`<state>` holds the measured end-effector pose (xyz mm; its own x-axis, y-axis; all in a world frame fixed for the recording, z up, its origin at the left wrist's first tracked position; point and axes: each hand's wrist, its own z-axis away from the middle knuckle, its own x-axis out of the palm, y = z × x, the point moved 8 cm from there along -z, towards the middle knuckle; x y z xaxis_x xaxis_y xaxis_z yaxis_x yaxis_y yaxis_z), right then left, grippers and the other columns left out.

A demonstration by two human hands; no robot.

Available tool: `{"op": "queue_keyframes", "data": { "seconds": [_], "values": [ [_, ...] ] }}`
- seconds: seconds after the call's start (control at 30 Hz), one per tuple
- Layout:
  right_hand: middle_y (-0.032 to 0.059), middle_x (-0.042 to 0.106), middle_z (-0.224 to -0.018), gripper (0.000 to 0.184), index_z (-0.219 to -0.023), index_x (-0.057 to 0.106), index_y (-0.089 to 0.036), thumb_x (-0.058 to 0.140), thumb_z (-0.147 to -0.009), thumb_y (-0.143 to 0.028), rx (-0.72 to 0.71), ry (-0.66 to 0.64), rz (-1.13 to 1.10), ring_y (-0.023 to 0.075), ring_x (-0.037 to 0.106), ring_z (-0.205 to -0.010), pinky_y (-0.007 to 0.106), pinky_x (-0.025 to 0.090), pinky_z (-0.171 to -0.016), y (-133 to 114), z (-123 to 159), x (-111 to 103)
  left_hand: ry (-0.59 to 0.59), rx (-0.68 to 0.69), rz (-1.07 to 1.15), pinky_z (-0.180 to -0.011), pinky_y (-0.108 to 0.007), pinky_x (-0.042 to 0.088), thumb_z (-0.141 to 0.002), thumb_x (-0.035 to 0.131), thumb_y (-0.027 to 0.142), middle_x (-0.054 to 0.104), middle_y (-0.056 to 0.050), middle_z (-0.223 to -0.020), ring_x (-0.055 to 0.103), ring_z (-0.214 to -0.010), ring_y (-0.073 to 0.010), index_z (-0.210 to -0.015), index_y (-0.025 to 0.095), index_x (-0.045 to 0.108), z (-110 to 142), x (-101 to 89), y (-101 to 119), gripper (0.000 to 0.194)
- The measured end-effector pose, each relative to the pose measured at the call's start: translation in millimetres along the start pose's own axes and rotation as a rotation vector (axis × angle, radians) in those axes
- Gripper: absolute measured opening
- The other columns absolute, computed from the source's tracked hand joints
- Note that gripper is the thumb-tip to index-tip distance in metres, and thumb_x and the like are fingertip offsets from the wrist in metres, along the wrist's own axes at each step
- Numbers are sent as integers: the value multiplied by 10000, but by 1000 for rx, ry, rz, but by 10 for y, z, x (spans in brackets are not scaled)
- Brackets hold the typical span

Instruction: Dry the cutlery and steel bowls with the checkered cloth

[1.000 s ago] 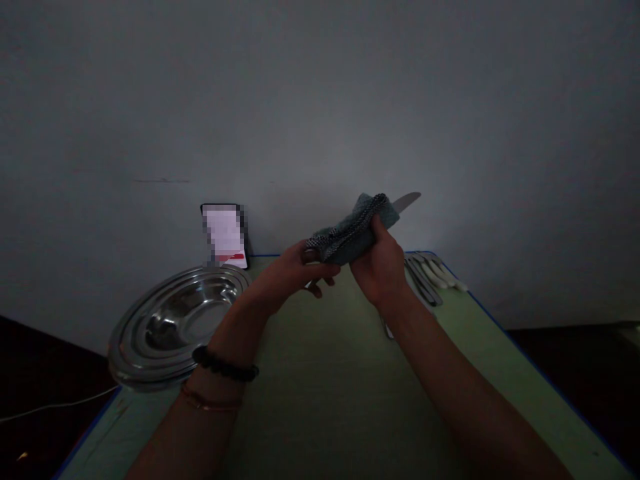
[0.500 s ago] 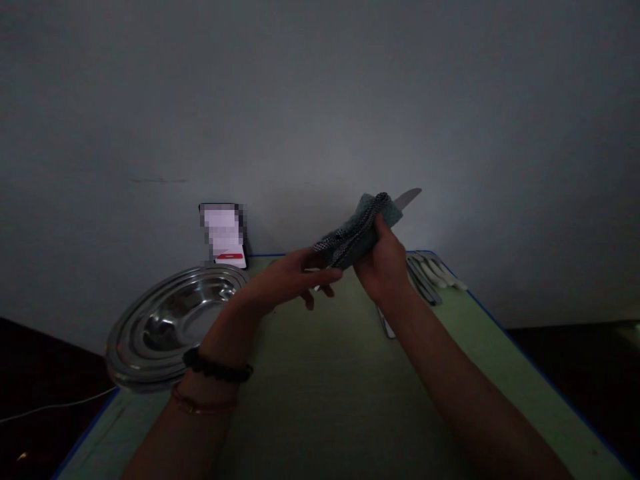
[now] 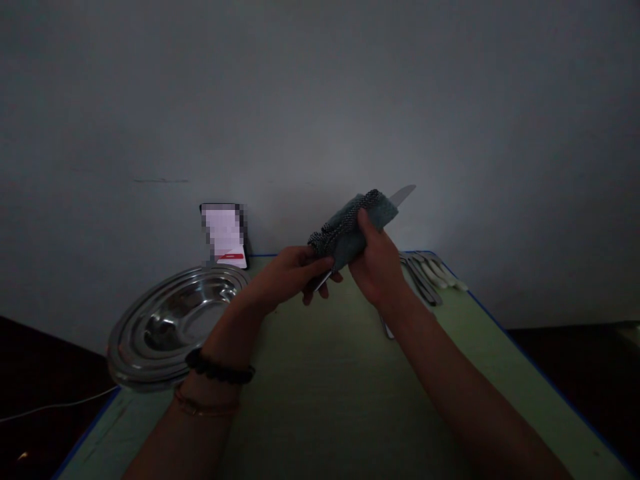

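Both hands (image 3: 377, 265), curled nearly closed, hold the cloth (image 3: 346, 245) between them, knife blade (image 3: 404, 194) jutting beyond the right one

Dim grey wall (image 3: 320, 100) behind a green table (image 3: 330, 393) edged in blue, dark floor (image 3: 575, 363) alongside.

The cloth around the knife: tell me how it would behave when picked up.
The cloth is probably floppy: it bunches around the knife in the right hand. Its surface looks textured, so it is likely not slippery. As fabric, it seems unlikely to break.
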<state>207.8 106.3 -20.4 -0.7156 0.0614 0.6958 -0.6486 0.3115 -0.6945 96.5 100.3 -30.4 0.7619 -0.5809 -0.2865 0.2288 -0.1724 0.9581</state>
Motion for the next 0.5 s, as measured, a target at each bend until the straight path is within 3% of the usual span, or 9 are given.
{"op": "queue_keyframes", "data": {
  "seconds": [0.13,0.3,0.5],
  "values": [
    [-2,666,-863,272,-897,623,-216,501,-831,-450,2,17,-35,128,608,-792,286,508,-707,12,-32,-46,-90,1,-55,-370,-173,375,-892,494,299,610,11,-538,477,-370,-56,-786,113,647,-3,61,-31,264],
    [8,677,-875,278,-898,637,-207,496,-846,-440,78,62,-40,128,614,-806,291,518,-754,114,-91,-143,-234,-47,-143,-389,-187,403,-895,467,353,619,0,-574,511,-416,-76,-750,120,634,30,182,-72,321],
    [6,683,-900,229,-899,634,-200,508,-852,-385,95,92,-51,120,622,-812,293,519,-788,141,-120,-206,-253,-46,-206,-405,-194,419,-891,467,385,637,-12,-610,527,-439,-83,-754,124,630,48,181,-80,337]
  ]
}}
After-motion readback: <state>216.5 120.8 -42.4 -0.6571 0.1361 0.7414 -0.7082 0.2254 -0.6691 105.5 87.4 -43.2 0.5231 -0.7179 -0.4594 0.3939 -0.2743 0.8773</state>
